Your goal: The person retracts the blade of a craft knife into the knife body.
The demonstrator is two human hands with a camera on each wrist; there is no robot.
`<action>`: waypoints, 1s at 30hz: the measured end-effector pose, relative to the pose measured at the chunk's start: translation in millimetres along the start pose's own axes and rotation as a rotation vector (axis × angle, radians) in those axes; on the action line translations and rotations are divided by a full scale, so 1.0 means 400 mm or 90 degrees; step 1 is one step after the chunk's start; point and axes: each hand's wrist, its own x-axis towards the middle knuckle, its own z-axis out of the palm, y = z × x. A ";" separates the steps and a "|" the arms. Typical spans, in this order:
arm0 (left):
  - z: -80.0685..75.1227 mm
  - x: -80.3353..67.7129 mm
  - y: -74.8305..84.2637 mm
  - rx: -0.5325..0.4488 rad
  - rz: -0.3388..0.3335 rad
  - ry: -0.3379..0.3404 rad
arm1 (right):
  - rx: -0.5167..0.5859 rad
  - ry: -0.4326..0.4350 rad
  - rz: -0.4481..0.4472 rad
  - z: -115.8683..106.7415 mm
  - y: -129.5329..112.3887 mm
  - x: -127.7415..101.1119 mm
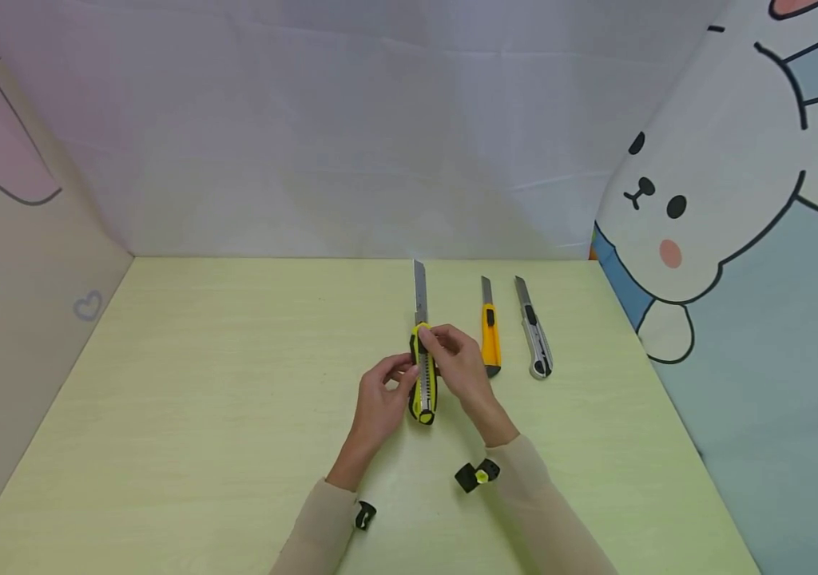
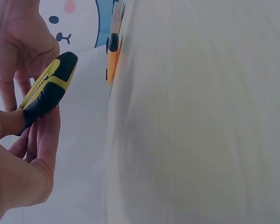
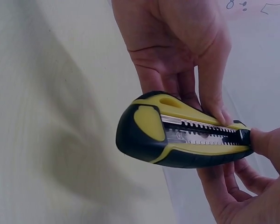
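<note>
The pale green bench (image 1: 164, 415) is carrying every item in view, and a printed backdrop is enclosing it on three sides.

Left hand (image 1: 380, 399): it is gripping the yellow-and-black utility knife (image 1: 422, 383) from the left side. Its fingers (image 2: 42, 140) are curling round the black rear part of the handle, clamped on it, with the thumb lying against the near face.

The yellow-and-black utility knife is being held above the middle of the bench, with its blade (image 1: 419, 291) extended and pointing away from the person. The right wrist view is showing the toothed metal track along the handle.

Right hand (image 1: 461, 359): it is holding the same knife from the right side. Its fingers are clamped on the forward part of the handle, and the thumb tip (image 3: 266, 142) is pressing on the black slider (image 3: 243, 136).

Right of the hands, an orange utility knife (image 1: 490, 335) and a silver utility knife (image 1: 536, 339) are lying flat, side by side, blades out and pointing away.

Nearer the person, a wrist camera is showing at each forearm.
</note>
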 end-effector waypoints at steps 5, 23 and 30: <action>-0.002 0.001 -0.003 0.000 0.006 0.003 | 0.005 -0.010 -0.006 -0.001 -0.001 0.000; -0.003 0.005 -0.006 0.007 -0.003 0.019 | 0.021 -0.039 -0.013 -0.004 -0.004 -0.004; -0.004 0.005 -0.003 -0.001 -0.010 0.022 | 0.043 -0.052 -0.021 -0.006 0.002 -0.006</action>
